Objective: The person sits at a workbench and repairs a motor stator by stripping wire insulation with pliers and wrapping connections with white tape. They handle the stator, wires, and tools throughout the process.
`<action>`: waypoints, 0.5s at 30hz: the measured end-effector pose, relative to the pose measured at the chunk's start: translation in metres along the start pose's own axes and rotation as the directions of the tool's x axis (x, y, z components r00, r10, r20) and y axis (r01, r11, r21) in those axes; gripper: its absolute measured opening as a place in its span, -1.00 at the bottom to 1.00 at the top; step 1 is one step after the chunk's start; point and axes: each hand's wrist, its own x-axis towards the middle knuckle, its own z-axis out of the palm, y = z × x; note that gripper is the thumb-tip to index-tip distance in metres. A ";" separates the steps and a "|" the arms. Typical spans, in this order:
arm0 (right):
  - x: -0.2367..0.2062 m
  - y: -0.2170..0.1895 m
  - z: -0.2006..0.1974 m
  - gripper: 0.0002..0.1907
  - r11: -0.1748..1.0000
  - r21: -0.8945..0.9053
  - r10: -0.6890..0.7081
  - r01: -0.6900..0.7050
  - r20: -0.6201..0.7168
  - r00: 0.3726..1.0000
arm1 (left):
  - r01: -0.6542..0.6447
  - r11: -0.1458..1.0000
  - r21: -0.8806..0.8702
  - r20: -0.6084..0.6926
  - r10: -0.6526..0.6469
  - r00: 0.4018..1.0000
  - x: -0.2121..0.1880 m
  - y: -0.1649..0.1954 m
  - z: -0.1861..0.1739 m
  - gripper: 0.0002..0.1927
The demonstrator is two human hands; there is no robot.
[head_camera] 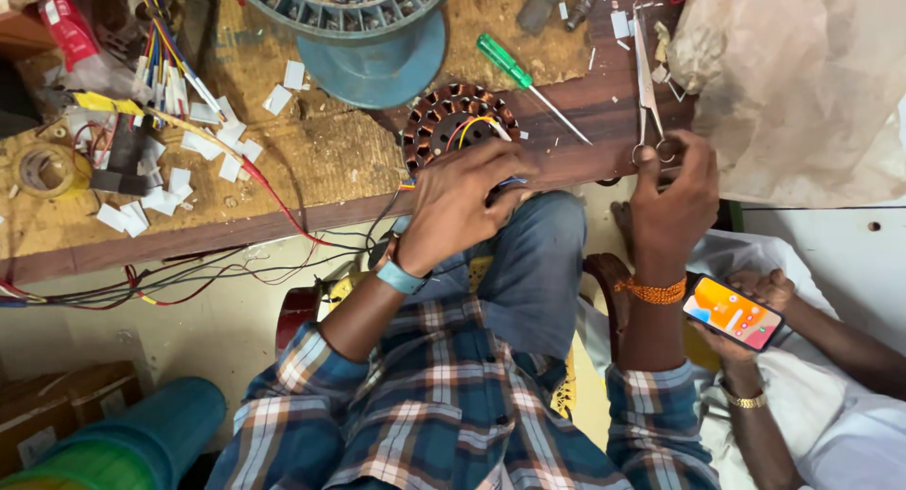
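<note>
My left hand (460,202) grips the near rim of a round copper-wound motor stator (451,122) at the workbench edge, with coloured wires running out under my fingers. My right hand (672,193) closes on the finger loops of a pair of steel scissors (646,89) that lies on the bench with its blades pointing away from me. A green-handled screwdriver (514,73) lies between the stator and the scissors. I wear a teal wristband on the left wrist and an orange thread on the right.
A large blue-grey fan housing (377,37) sits behind the stator. Bundled coloured wires (165,65), white paper slips (160,202) and a tape roll (45,169) litter the left bench (311,160). A crumpled plastic bag (802,84) is at right. Another person's hands hold a phone (733,312).
</note>
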 end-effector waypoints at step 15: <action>-0.025 0.016 -0.019 -0.13 0.709 0.378 0.447 -0.595 0.411 0.794 | 0.111 0.994 -0.019 0.052 -0.110 0.993 0.002 0.002 0.000 -0.82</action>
